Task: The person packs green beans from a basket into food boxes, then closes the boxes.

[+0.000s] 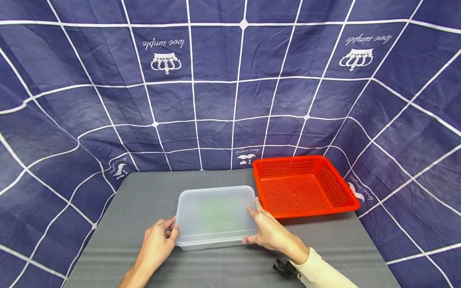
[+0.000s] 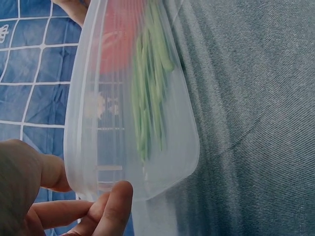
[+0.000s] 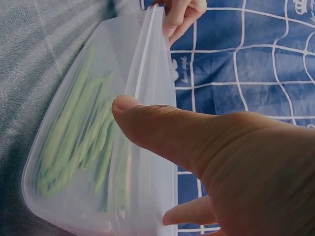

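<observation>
A clear plastic food container point(image 1: 216, 246) with a frosted lid point(image 1: 217, 214) sits on the grey table in front of me. Long thin green vegetables point(image 2: 147, 93), like green beans, show through its wall, and a blurred green patch shows through the lid. My left hand point(image 1: 160, 240) holds the container's left end, fingertips at the lid's edge near the front corner. At the other end, my right hand point(image 1: 268, 230) spans the side, with its thumb point(image 3: 162, 125) on the front and its fingers along the right edge. The lid lies over the whole top.
A red plastic basket point(image 1: 295, 196) with perforated walls stands at the back right, close beyond my right hand. Blue cloth point(image 1: 216, 100) with white grid lines hangs behind and on both sides of the grey table point(image 1: 144, 192). A black device point(image 1: 284, 268) is at my right wrist.
</observation>
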`<state>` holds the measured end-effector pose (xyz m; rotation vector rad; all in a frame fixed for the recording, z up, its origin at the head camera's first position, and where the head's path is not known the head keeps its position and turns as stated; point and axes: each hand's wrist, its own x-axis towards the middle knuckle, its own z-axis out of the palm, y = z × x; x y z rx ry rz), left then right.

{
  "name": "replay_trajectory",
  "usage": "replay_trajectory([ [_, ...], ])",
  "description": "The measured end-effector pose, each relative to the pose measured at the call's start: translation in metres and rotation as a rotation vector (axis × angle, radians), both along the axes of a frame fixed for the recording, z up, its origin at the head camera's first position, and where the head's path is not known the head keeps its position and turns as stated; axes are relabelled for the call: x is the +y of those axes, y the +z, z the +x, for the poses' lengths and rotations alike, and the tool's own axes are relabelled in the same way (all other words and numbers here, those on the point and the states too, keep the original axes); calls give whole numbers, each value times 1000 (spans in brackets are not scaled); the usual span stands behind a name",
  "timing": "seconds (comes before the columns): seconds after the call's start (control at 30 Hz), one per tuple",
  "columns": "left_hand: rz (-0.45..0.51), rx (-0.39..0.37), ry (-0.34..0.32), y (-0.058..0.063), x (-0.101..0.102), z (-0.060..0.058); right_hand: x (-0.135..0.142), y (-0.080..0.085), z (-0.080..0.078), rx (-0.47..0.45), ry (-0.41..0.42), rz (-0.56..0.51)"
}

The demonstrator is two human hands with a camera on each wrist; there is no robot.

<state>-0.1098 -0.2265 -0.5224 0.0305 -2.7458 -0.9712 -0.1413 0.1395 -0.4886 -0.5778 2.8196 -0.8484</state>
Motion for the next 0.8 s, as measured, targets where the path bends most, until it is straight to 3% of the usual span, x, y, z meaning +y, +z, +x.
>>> replay_trajectory([
  [0.3,-25,-4,-23,-3,-2,0,-2,0,0,22,12,12],
  [0.6,-39,-81,-58,7,0,-4,-8,2,3,-9,-22,12],
  [0.8,-115,-45,-62,16,14,-12,-17,5,-11,88,-16,4],
])
